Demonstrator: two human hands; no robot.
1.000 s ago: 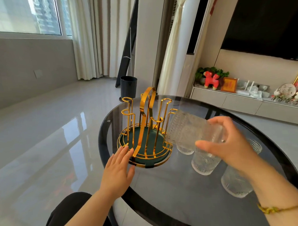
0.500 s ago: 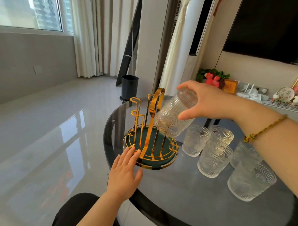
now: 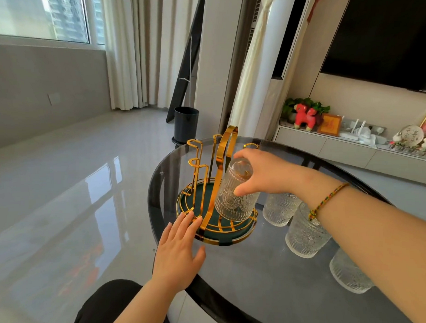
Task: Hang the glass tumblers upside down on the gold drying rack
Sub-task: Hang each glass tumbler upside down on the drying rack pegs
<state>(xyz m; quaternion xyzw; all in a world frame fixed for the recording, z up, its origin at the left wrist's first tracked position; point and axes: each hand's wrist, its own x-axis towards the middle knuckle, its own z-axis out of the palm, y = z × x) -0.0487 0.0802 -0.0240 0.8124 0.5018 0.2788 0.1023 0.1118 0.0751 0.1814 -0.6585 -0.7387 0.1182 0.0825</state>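
The right hand [image 3: 263, 170] grips an upside-down glass tumbler [image 3: 234, 192] by its base, slightly tilted over the gold drying rack [image 3: 215, 197] on the round glass bench [image 3: 247, 269], while the left hand [image 3: 177, 253] rests open, fingers spread, touching the rack's near rim.

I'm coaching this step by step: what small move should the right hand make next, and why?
Probably lower it straight down, then let go: the right hand holds the tumbler inverted over the gold rack, rim just above the base, while the left hand steadies the rack.
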